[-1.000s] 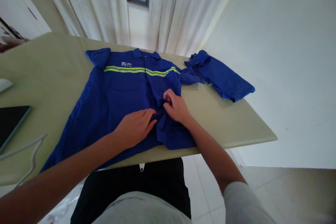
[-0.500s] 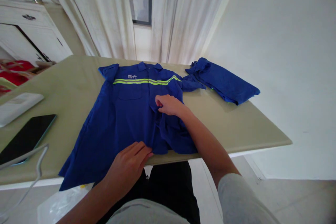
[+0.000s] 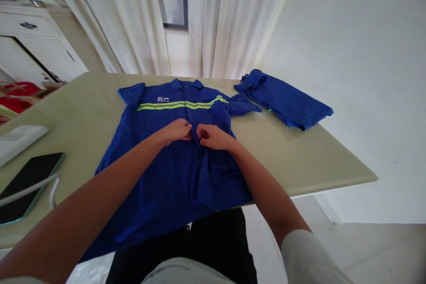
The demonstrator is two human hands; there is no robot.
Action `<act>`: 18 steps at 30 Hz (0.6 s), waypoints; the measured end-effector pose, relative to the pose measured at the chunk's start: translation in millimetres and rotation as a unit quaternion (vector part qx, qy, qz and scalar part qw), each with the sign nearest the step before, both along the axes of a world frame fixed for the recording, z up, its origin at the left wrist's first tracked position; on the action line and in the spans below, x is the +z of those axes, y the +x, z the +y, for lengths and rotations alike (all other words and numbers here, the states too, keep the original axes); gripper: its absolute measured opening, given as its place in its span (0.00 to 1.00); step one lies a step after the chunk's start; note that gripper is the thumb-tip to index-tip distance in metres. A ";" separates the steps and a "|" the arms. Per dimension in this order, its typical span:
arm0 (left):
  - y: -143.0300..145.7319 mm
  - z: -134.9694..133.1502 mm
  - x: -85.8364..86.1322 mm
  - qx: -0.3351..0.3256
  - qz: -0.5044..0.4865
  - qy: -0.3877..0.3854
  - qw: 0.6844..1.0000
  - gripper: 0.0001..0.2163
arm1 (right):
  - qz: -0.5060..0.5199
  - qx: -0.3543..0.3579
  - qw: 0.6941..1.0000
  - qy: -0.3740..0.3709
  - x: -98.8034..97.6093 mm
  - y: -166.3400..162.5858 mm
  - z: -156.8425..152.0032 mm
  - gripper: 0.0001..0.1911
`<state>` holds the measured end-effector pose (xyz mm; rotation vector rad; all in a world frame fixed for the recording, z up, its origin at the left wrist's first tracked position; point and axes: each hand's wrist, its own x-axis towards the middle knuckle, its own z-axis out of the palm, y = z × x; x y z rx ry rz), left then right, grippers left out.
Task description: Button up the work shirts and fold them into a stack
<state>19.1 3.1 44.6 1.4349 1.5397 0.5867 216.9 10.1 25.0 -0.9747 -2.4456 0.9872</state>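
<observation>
A blue work shirt [image 3: 166,173] with a yellow-green and grey reflective stripe lies front side up, its collar at the far side and its hem hanging over the near table edge. My left hand [image 3: 180,131] pinches the front placket just below the stripe. Close beside it, my right hand [image 3: 213,136] has its fingers curled closed on the other side of the front opening, gripping the shirt cloth. Some of the fabric under the fingers is hidden. The right front panel is rumpled below my right hand.
A folded blue garment [image 3: 289,100] lies at the table's right rear. On the left are a phone [image 3: 29,186], a white cable [image 3: 55,188] and a white box-like device [image 3: 21,142]. The table [image 3: 319,159] ends in a corner at right; curtains [image 3: 219,17] hang behind.
My left hand has moved from the shirt's hem up to the placket, next to my right hand. The right hand stays about where it was. The hem now hangs lower over the edge.
</observation>
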 end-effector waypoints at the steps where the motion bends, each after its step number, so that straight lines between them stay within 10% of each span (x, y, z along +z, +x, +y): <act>1: 4.8 12.2 -4.3 0.030 -0.052 -0.015 0.998 0.12 | 0.016 -0.006 0.999 -0.033 -0.8 1.1 0.4 0.08; 4: 12.8 35.7 -15.3 0.086 -0.117 0.017 0.989 0.15 | 0.049 0.000 0.995 -0.091 -2.6 1.6 -0.5 0.10; 9: 6.5 52.8 -39.1 0.071 -0.215 0.158 0.961 0.14 | 0.007 -0.065 0.997 0.041 -2.8 -4.3 -5.1 0.11; 18: -19.5 50.7 -58.1 -0.039 0.073 0.279 0.957 0.14 | -0.122 -0.187 0.972 0.069 -13.8 -18.6 -11.9 0.16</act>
